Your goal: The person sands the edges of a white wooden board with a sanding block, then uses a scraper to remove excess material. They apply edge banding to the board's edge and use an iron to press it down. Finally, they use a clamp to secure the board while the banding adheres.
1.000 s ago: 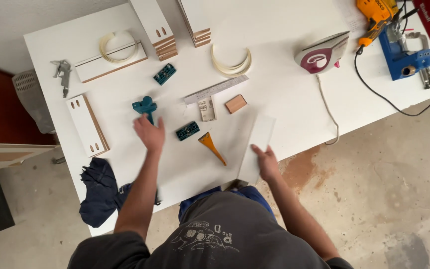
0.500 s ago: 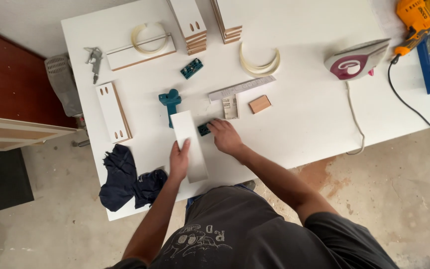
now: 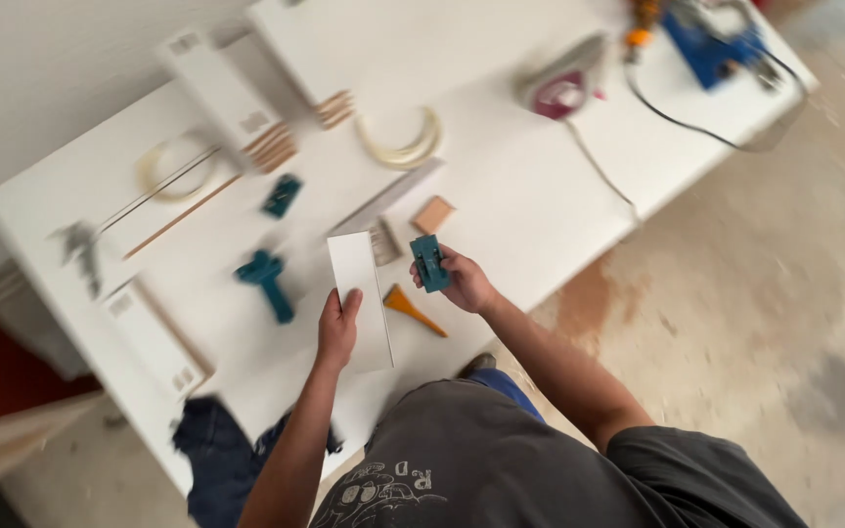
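Left hand (image 3: 337, 330): fingers curled over the near end of a narrow white panel (image 3: 360, 293), pinning it flat near the worktop's front edge, probably to keep it from sliding.
Right hand (image 3: 462, 282): pinching a small teal block tool (image 3: 430, 263) between thumb and fingers, lifted just off the worktop (image 3: 501, 210) beside the panel's far end, face turned up as if to check it.
Between the hands: an orange wedge-shaped tool (image 3: 411, 310) lying within easy reach.
Left of the panel: a teal T-shaped tool (image 3: 267, 282), set apart.
Front left corner: dark cloth (image 3: 222, 460) hanging over the edge.
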